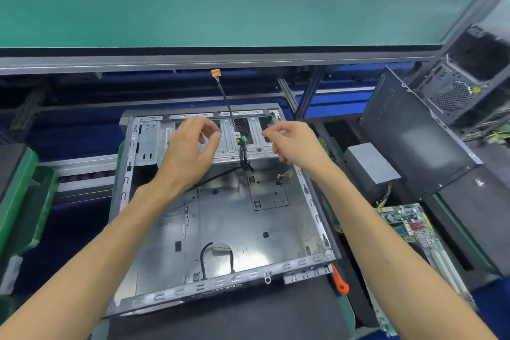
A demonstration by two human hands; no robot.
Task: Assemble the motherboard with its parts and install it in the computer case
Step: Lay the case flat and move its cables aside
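Both hands hover over case, holding nothing: L hand fingers loosely curled, R hand fingers relaxed. Motherboard lies outside case to the right, long axis running near-to-far; R hand is nearer.

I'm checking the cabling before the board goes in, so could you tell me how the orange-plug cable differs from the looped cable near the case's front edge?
The orange-plug cable rises out of the case past its far edge, its plug up in the air; the looped cable lies on the case floor. The first runs nearly straight; the second bends in an arch. Both are black, and neither hand touches either.
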